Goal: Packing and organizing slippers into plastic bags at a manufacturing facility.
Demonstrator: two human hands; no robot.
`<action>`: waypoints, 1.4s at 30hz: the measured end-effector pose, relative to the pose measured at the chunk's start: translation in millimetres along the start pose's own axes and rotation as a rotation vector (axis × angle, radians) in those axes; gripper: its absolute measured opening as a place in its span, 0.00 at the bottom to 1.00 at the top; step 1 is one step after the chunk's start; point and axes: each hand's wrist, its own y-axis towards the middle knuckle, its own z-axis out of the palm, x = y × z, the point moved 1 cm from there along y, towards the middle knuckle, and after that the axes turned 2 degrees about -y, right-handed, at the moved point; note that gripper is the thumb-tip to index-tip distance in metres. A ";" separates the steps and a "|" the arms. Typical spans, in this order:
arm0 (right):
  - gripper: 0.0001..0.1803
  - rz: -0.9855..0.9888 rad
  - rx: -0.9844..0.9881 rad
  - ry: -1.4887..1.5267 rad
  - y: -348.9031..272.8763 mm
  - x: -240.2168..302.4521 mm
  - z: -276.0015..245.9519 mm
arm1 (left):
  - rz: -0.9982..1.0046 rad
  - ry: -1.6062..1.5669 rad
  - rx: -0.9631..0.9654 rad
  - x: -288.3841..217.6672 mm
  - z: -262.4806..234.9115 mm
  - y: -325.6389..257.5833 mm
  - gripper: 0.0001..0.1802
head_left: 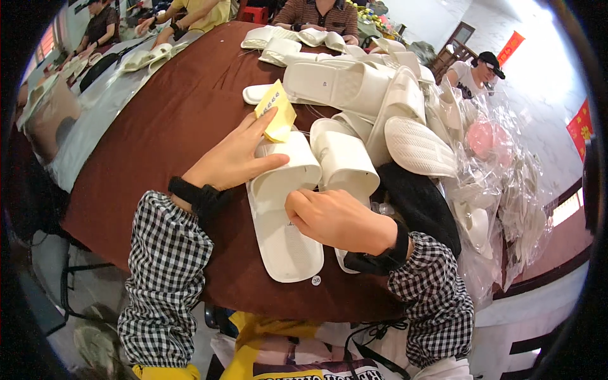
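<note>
Our left hand [231, 158] pinches yellow sponge [276, 112]; our right hand [335, 218], fingers curled, presses white slipper [282, 202] near tabletop [171, 126] front edge.

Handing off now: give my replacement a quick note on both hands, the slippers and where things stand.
Left hand: pinching a yellow sponge above the slipper strap.
Right hand: pressing on the white slipper lying on the brown table.
A second slipper lies beside it; a pile of white slippers sits behind, bagged slippers to the right.
Done and left: cannot tell from this view.
</note>
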 end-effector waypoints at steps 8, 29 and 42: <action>0.07 -0.020 -0.011 -0.069 5.2 1.7 3.1 | 0.006 -0.014 -0.011 2.5 0.6 -2.0 0.49; 0.08 0.095 -0.002 0.208 5.0 -2.4 -1.6 | 0.026 0.037 -0.017 1.0 0.6 -0.8 0.50; 0.10 0.097 0.024 0.202 -0.8 1.4 -4.4 | -0.046 0.011 0.008 1.6 -0.4 -2.0 0.51</action>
